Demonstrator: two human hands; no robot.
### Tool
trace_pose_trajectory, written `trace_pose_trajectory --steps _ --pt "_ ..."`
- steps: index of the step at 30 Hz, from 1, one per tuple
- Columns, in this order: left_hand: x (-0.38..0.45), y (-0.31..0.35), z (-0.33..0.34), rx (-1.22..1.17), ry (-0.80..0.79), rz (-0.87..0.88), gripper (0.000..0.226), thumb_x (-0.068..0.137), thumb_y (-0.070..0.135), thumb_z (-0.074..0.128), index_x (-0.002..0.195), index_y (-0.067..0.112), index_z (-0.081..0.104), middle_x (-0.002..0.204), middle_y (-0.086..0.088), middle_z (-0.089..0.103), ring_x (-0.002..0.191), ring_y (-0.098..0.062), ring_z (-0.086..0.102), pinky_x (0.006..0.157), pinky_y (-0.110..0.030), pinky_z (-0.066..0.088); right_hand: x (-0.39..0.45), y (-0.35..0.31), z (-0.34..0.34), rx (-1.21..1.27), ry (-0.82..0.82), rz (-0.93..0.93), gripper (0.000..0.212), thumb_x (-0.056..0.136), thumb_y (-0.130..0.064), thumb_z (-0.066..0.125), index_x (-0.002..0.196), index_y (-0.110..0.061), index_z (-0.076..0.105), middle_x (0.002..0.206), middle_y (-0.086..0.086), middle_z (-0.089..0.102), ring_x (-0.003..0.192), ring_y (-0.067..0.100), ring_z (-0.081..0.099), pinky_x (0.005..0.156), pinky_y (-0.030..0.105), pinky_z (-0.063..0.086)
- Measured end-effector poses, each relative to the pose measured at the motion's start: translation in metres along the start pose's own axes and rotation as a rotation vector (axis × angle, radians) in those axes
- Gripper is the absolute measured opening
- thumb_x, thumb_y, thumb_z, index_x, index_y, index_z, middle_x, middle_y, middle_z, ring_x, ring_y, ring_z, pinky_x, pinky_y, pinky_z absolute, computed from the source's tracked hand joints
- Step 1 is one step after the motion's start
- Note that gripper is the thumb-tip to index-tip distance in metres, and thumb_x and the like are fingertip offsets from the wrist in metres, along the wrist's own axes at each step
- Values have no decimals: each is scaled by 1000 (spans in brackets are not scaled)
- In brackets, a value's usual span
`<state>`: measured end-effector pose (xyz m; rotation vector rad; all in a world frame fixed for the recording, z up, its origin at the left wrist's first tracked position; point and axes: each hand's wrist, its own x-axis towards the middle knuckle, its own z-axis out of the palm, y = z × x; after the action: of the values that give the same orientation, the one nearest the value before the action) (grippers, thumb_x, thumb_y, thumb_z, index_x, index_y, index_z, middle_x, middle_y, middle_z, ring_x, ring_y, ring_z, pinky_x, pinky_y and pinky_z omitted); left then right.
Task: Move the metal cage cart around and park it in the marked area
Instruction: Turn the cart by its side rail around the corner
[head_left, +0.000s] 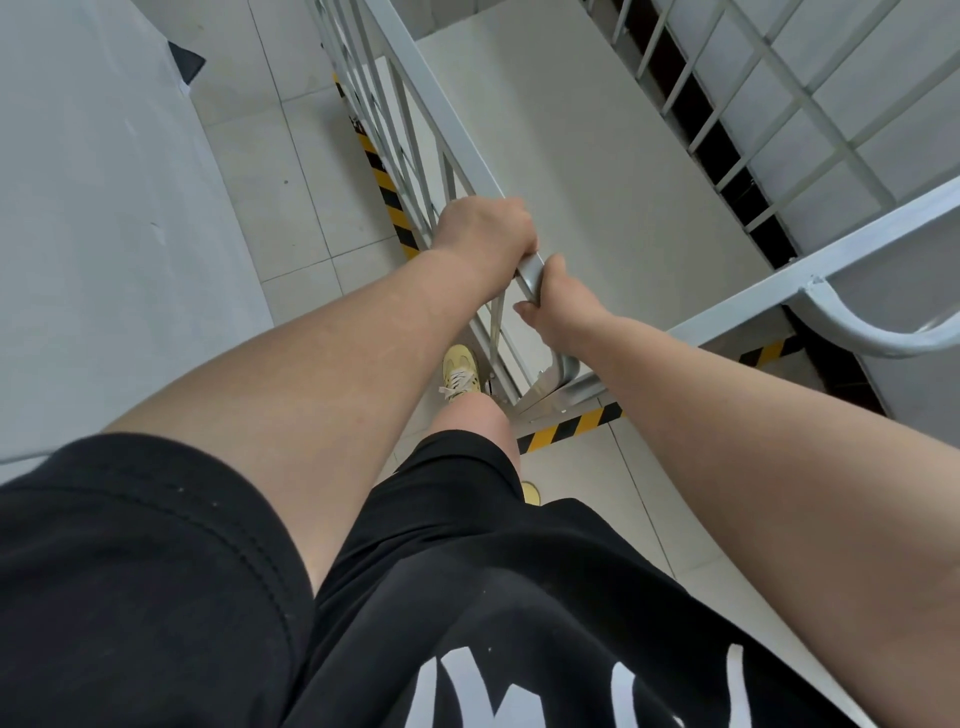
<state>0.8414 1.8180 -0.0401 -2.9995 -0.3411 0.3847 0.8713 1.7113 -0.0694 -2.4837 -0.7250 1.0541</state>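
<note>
The metal cage cart (613, 171) is pale grey, with barred sides and a flat grey floor, and fills the upper right of the view. My left hand (485, 228) grips its top rail near the corner. My right hand (558, 301) grips the curved handle just below that same rail. Yellow-and-black striped tape (387, 187) marks the floor along the cart's left side, and another striped strip (569, 426) runs under its near corner. The cart's wheels are hidden.
A pale grey wall (104, 208) stands close on the left, leaving a narrow strip of white tiled floor (291, 171). My yellow shoe (460, 371) is beside the cart's near corner. A second curved handle (872, 332) sticks out at the right.
</note>
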Motion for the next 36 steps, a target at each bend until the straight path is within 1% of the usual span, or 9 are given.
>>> trace_pose_trajectory --steps 8,13,16,21,25,27,29,33,36 --pt "4 9 5 -35 27 -28 28 93 18 53 117 23 64 122 -6 56 109 -31 59 74 -30 38 3 10 -6 -31 7 12 29 97 -19 48 99 -9 21 93 15 44 82 28 45 67 33 30" --pt "11 17 -7 59 -18 -1 23 88 14 60 109 17 65 115 -8 58 102 -34 63 67 -31 36 5 14 -12 -39 -2 26 29 97 -19 48 98 -8 21 93 15 45 83 28 44 68 34 31" --pt "11 18 -9 73 -20 4 26 88 16 60 114 19 64 117 -8 58 103 -33 62 67 -30 36 5 14 -12 -29 -7 22 29 97 -19 48 98 -8 21 92 15 45 82 28 44 68 34 31" --pt "12 26 -14 105 -24 50 32 89 10 58 120 15 52 123 -10 49 97 -33 64 66 -32 38 5 14 -16 -9 -27 7 28 97 -19 49 98 -8 24 79 9 44 84 28 45 68 33 29" --pt "8 32 -6 75 -31 0 33 88 -1 51 117 13 48 114 -11 60 100 -35 62 73 -33 46 3 15 -16 -6 -43 -7 29 97 -17 48 116 0 33 111 24 56 105 38 55 70 33 30" --pt "5 34 -4 53 -37 -17 30 90 1 50 116 14 47 106 -10 66 105 -35 60 73 -32 45 3 17 -17 -6 -39 -8 23 97 -16 47 106 -5 29 116 26 56 107 39 55 70 33 30" --pt "7 35 -7 60 -44 1 28 89 4 53 115 15 47 105 -9 66 103 -34 60 66 -31 38 3 18 -19 -10 -37 -2 26 97 -16 47 100 -8 23 111 26 56 107 39 55 69 33 30" --pt "15 35 -19 81 -50 58 31 88 8 58 117 15 50 124 -10 51 96 -33 64 65 -32 38 5 22 -24 -12 -38 6 26 97 -16 49 112 -2 33 118 26 56 108 39 55 70 33 31" --pt "15 42 -20 70 -58 91 38 86 4 57 122 14 48 137 -11 37 97 -32 64 59 -27 35 6 26 -26 8 -73 9 46 95 -15 52 130 4 29 124 24 55 112 38 54 78 35 37"
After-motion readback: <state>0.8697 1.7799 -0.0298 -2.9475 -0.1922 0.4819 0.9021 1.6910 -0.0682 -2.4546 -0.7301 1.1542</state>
